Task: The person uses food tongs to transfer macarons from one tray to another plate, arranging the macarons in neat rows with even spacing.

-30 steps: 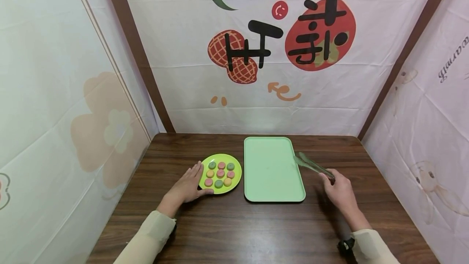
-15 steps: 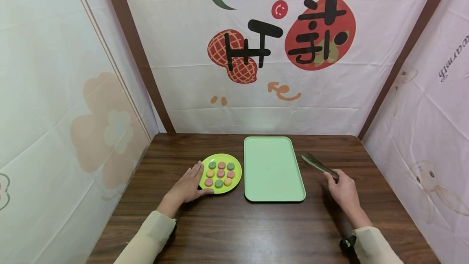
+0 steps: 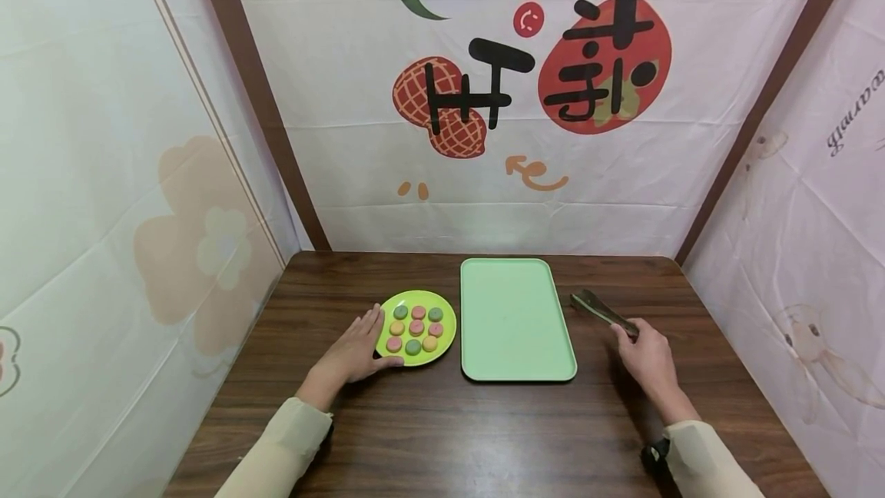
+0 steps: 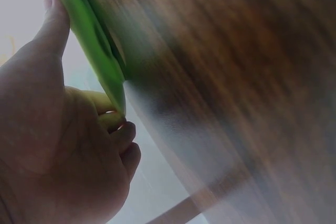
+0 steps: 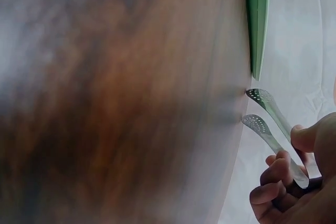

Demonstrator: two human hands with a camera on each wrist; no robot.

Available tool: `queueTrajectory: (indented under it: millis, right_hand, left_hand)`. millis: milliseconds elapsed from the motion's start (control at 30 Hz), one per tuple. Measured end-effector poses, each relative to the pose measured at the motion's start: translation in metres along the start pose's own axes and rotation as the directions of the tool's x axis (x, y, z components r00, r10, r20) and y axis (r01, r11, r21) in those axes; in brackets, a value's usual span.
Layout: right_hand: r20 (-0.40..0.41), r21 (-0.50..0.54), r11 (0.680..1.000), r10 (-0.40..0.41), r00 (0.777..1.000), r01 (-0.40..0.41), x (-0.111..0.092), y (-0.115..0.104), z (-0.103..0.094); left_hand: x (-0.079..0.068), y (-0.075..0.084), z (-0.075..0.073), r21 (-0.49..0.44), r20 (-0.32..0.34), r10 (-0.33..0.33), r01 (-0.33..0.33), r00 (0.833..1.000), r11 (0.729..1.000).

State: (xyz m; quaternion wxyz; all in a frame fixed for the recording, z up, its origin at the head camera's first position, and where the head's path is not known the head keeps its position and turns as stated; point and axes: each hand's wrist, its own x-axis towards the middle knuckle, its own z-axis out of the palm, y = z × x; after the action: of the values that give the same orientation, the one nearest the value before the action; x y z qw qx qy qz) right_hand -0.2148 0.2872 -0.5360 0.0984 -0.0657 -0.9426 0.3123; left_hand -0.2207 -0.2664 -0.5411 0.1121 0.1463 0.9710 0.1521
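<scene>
My left hand (image 3: pixel 354 350) rests against the left rim of a round yellow-green plate (image 3: pixel 449 334), its fingers along the far side and the thumb at the near edge. Several small macarons (image 3: pixel 416 327) in pink, green and yellow lie on that plate. Metal tongs (image 3: pixel 600 310) are held in my right hand (image 3: pixel 648 360), to the right of a light green tray (image 3: pixel 515 321). In the right wrist view the perforated tips of the tongs stand apart, with nothing between them, close to the table. The thumb and fingers curl round the tong arms.
The tray bears nothing and lies between the plate and the tongs on a dark wooden table (image 3: pixel 429 436). Printed cloth walls (image 3: pixel 484 214) stand behind the table and on both sides.
My right hand has moved the tongs to the right, from over the tray's right edge to beside it, then held nearly still. The left hand and plate have not moved.
</scene>
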Motion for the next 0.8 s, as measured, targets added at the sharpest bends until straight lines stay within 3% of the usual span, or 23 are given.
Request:
queueTrajectory:
  millis: [200,800]
  right_hand:
    - [-0.014,-0.047,0.999,0.016,1.0,-0.017,0.002,-0.002,0.003]
    - [0.135,-0.178,0.984,0.054,0.989,-0.029,0.006,-0.009,0.011]
  left_hand:
    - [0.0,0.001,-0.002,0.002,0.003,0.001,-0.001,1.0,1.0]
    - [-0.001,0.003,-0.002,0.008,0.0,-0.008,0.008,1.0,1.0]
